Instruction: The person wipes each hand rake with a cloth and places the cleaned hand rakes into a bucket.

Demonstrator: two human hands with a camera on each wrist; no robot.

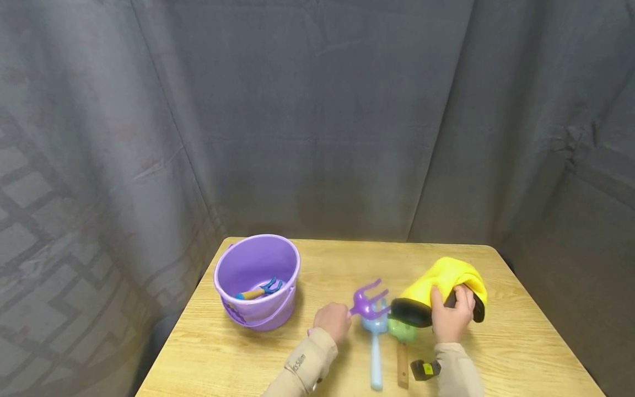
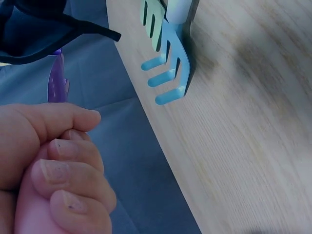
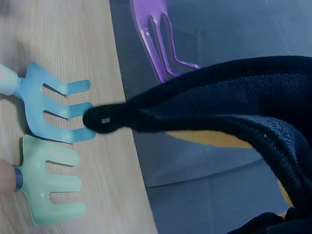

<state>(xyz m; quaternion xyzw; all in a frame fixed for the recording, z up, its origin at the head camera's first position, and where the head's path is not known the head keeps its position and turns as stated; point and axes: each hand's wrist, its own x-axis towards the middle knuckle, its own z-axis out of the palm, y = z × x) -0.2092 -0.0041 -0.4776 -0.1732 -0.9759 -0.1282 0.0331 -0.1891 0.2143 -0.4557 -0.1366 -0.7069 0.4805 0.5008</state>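
My left hand [image 1: 331, 321] grips a purple toy hand rake [image 1: 366, 305] by its handle, tines pointing right. In the left wrist view the curled fingers [image 2: 73, 170] wrap that handle. My right hand [image 1: 452, 317] pinches the edge of a yellow fabric piece [image 1: 448, 275] with black trim, held up over the table. Its dark lining and black rim [image 3: 204, 124] fill much of the right wrist view; its exact kind does not show. Between the hands lie a light-blue hand rake [image 1: 376, 353] and a green hand rake [image 3: 51, 183] with a brown handle.
A purple bucket [image 1: 258, 320] stands at the table's left, holding a small blue rake [image 1: 270, 285] with a wooden handle. Beside my right sleeve is a small black block [image 1: 421, 370] with a yellow mark. Grey curtains [image 1: 317, 121] hang behind the wooden table [image 1: 526, 353].
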